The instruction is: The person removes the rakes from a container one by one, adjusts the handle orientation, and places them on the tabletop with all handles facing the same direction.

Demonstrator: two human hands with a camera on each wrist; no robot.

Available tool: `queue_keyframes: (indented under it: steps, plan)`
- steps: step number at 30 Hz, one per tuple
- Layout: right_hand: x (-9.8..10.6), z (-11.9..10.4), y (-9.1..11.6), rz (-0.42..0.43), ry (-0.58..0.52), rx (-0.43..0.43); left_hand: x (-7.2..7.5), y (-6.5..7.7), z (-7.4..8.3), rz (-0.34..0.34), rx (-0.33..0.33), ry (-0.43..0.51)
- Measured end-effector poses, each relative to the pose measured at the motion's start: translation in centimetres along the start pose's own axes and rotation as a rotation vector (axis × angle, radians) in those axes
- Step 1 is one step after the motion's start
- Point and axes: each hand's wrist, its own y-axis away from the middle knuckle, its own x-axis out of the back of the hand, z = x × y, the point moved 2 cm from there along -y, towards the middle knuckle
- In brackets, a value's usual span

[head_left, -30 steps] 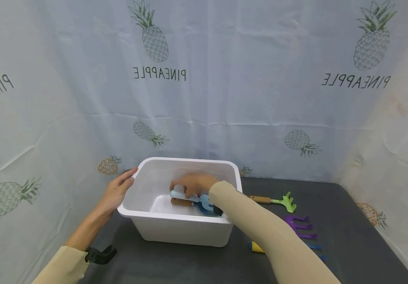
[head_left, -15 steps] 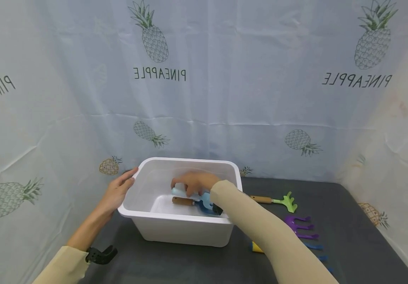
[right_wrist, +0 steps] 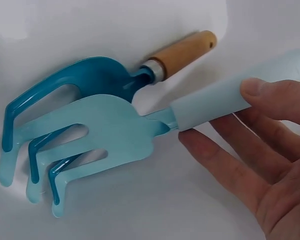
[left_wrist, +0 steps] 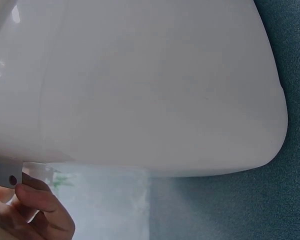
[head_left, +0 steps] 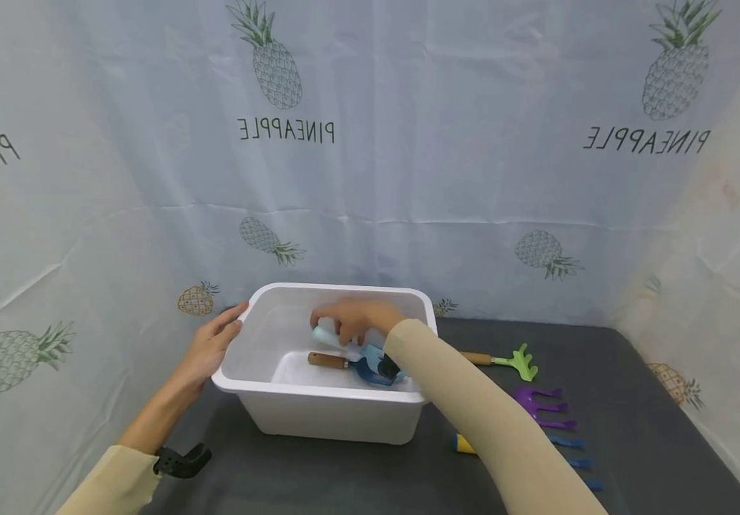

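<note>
A white plastic bin (head_left: 331, 415) stands on the table. My left hand (head_left: 214, 350) grips its left rim; in the left wrist view the thumb and curled fingers (left_wrist: 42, 200) pinch the rim's edge. Inside the bin, my right hand (head_left: 358, 320) holds a light blue hand rake (right_wrist: 107, 132) by its pale handle, thumb on one side and fingers beneath. A darker blue hand rake (right_wrist: 97, 75) with a wooden handle lies on the bin floor. The light rake's tines overlap the darker one's in the right wrist view.
Right of the bin on the dark table (head_left: 627, 429) lie a green hand rake (head_left: 519, 363) with a wooden handle, a purple rake head (head_left: 533, 404), blue tines (head_left: 578, 463) and a yellow handle end (head_left: 464, 444). The right forearm partly covers them. A pineapple-print curtain (head_left: 382, 179) hangs close behind.
My right hand has moved slightly toward the back of the bin with the light blue rake, whose handle now sits farther from the wooden one. The left hand stays at the rim.
</note>
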Motion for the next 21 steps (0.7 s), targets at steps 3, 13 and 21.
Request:
queue_keyframes:
  steps: [3,13,21]
  plan:
    - [0.3,0.0,0.3,-0.01,-0.006,-0.001,0.0,-0.1,0.0,0.0,0.001,-0.002]
    - [1.2,-0.3,0.9,-0.019,0.019,-0.006,-0.1,-0.3,-0.3,-0.015,-0.009,0.015]
    - [2.0,-1.2,1.8,-0.003,0.033,0.033,0.1,-0.3,-0.4,0.001,-0.007,0.008]
